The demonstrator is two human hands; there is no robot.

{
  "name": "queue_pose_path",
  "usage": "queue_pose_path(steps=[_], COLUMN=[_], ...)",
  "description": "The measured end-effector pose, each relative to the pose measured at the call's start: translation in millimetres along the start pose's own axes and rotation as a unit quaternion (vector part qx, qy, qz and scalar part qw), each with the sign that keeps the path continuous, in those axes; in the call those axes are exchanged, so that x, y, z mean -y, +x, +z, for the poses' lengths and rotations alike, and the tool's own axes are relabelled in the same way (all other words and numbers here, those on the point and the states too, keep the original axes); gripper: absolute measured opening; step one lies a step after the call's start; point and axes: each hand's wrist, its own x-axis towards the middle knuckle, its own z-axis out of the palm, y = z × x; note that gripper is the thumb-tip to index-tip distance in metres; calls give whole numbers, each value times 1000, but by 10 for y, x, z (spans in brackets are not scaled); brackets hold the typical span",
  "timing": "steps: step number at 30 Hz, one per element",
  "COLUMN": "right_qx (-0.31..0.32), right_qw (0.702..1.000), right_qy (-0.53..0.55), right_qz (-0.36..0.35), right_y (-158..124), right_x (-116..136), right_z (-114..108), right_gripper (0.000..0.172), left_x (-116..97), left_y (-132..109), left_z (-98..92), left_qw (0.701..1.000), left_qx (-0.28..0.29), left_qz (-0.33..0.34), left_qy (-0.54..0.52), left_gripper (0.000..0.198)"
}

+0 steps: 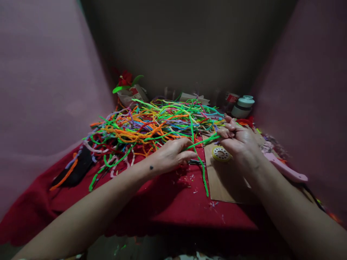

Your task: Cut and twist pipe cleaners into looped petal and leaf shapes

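Note:
A bright green pipe cleaner [204, 141] is stretched between my two hands above the red cloth. My left hand [173, 153] pinches its near end between thumb and fingers. The fingers of my right hand [238, 139] are curled closed around the other end. Another green length [203, 173] crosses it near my left fingertips and trails down towards the cloth; whether it is part of the same strand I cannot tell. Behind my hands lies a tangled heap of pipe cleaners [141, 133] in orange, green, purple, red and other colours.
A cardboard sheet [217, 187] lies under my right arm with a yellow-rimmed round spool [221, 153] on it. A pink curved tool [284, 168] sits at the right. Behind stand a mint-lidded jar [244, 106] and a red flower [125, 77]. Scraps dot the red cloth [168, 206].

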Motion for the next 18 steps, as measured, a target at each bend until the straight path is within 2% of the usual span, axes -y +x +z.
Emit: queue_pose_path(steps=[2,5,7,9,10,12,14,16,18], right_qx=[-6,6,35,66,80,105,140,159,155], right_qw=[1000,1000,999,994,985,953,914,884,874], right_qy=[22,27,-10,-93,-150,-282,-381,-439,-460], right_qz=[12,6,-2,3,19,26,17,4,-2], right_y=[5,1,-26,-84,-123,-207,-272,-302,-307], right_x=[-29,-79,-146,-246,-302,-408,-488,-537,-560], right_z=[3,-30,-74,-117,-133,-146,-138,-126,-120], right_gripper=[27,26,22,14,10,21,21,15,12], left_x=[26,44,51,73,90,129,159,170,165], left_y=[47,80,86,92,97,106,110,104,90], left_z=[81,61,-9,-76,-99,-119,-112,-97,-83], left_qw=[999,997,993,989,987,985,984,985,988], left_qx=[-34,-74,-87,-90,-87,-85,-84,-80,-68], left_qz=[-15,-19,-31,-47,-50,-46,-40,-37,-34], left_qy=[-5,-33,-69,-107,-123,-143,-149,-147,-132], left_gripper=[17,21,19,18,17,18,20,21,21])
